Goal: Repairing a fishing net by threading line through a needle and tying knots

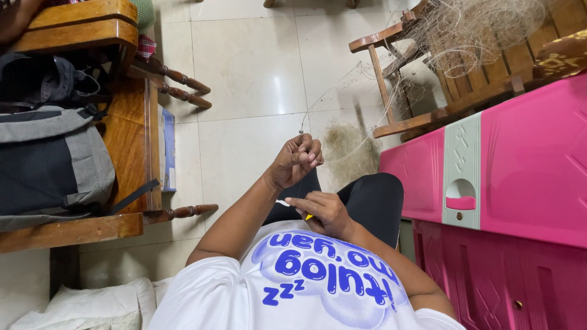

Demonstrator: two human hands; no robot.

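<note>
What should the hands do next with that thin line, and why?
Probably bring the right hand up to the left hand. The left pinches the fishing line running off to the net on the chair, while the right holds a small white and yellow tool just below it.

grey backpack [49, 165] laid on wooden chair [131, 140] | pink plastic cabinet [526, 159] seen well right of chair | white pillow [92, 305] below chair

Thin pale fishing line [342, 156] pulled taut, small white-and-yellow tool [293, 208] held level
</note>
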